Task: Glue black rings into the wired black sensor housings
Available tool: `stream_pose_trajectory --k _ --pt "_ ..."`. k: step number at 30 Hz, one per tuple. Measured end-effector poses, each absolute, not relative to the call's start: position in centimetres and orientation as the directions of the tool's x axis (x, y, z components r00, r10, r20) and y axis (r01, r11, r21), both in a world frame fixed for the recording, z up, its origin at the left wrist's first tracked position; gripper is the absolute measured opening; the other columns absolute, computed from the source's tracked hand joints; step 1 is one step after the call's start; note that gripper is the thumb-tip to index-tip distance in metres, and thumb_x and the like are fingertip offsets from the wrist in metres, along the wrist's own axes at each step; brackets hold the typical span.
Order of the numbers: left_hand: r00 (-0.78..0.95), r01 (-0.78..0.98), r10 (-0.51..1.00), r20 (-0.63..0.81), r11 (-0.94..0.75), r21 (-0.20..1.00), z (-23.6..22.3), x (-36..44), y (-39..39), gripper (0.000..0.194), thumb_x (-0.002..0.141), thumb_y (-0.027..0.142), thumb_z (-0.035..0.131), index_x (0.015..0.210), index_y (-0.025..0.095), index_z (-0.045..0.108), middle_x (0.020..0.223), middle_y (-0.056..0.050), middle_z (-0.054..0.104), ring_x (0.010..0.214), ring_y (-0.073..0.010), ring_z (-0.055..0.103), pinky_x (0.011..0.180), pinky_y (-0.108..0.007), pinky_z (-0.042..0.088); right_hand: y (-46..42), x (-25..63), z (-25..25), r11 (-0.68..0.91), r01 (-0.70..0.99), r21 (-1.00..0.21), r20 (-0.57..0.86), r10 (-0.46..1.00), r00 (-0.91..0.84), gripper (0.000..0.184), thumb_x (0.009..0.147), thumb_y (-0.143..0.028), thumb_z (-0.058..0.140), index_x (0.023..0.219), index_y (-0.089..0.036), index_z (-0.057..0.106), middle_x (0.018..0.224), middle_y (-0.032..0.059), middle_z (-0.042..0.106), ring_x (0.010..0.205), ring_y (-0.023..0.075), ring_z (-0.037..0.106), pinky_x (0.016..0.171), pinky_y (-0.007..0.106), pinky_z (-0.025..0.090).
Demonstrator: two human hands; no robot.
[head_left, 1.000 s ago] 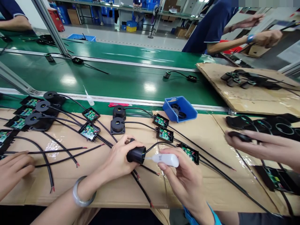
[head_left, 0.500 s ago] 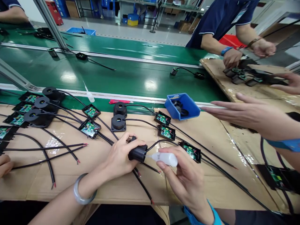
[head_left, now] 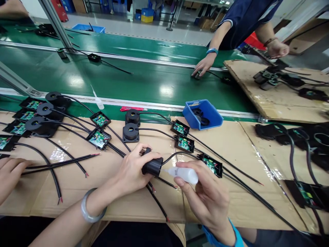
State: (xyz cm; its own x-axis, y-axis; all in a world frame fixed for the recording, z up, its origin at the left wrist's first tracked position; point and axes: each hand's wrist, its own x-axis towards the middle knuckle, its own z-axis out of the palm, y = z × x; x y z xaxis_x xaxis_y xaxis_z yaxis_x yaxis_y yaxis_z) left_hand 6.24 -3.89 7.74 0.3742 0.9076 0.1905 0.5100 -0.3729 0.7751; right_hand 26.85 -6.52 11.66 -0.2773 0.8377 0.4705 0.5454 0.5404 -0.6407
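Note:
My left hand (head_left: 132, 169) is closed around a black ring-shaped sensor housing (head_left: 153, 166), tilted on its side on the cardboard-covered bench (head_left: 231, 144). My right hand (head_left: 205, 199) grips a small white squeeze bottle (head_left: 185, 174) whose nozzle touches the housing's open face. A black cable runs from the housing to a small circuit board in a black case (head_left: 211, 165). Two more housings (head_left: 131, 132) and two boards (head_left: 183, 143) lie just beyond my hands.
Another person's hand (head_left: 10, 175) rests on black cables at the far left. A blue bin (head_left: 203, 115) sits at the green conveyor's (head_left: 123, 82) edge. Across the belt a co-worker's hand (head_left: 204, 67) reaches a part. Several housings and boards lie at left and right.
The other person's arm that reached across the right side has withdrawn. The co-worker across the belt now reaches onto the conveyor. A hand has returned at the far left. My hands hold steady.

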Motion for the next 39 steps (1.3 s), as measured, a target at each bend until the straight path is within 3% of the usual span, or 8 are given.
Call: stream_pose_trajectory --k 17,39 --pt "0.376 0.538 0.903 0.206 -0.394 0.745 7.77 6.32 -3.9 0.052 0.07 0.001 0.061 0.116 0.026 0.063 0.118 -0.007 0.053 0.104 -0.0234 0.062 0.091 -0.038 0.055 -6.54 27.24 10.79 0.539 0.51 -0.671 0.52 0.832 -0.195 0.023 0.088 -0.014 0.065 0.11 -0.019 0.061 0.093 0.0042 0.064 0.084 0.0174 0.06 0.07 0.029 0.05" --pt "0.385 0.532 0.894 0.228 -0.417 0.737 7.59 6.35 -3.92 0.055 0.069 -0.001 0.059 0.117 0.026 0.061 0.119 -0.007 0.053 0.108 -0.0238 0.06 0.091 -0.037 0.055 -6.42 26.68 10.92 0.583 0.55 -0.598 0.542 0.8 -0.258 0.021 0.089 -0.012 0.064 0.109 -0.016 0.061 0.093 0.0052 0.066 0.083 0.0157 0.062 0.072 0.027 0.05"
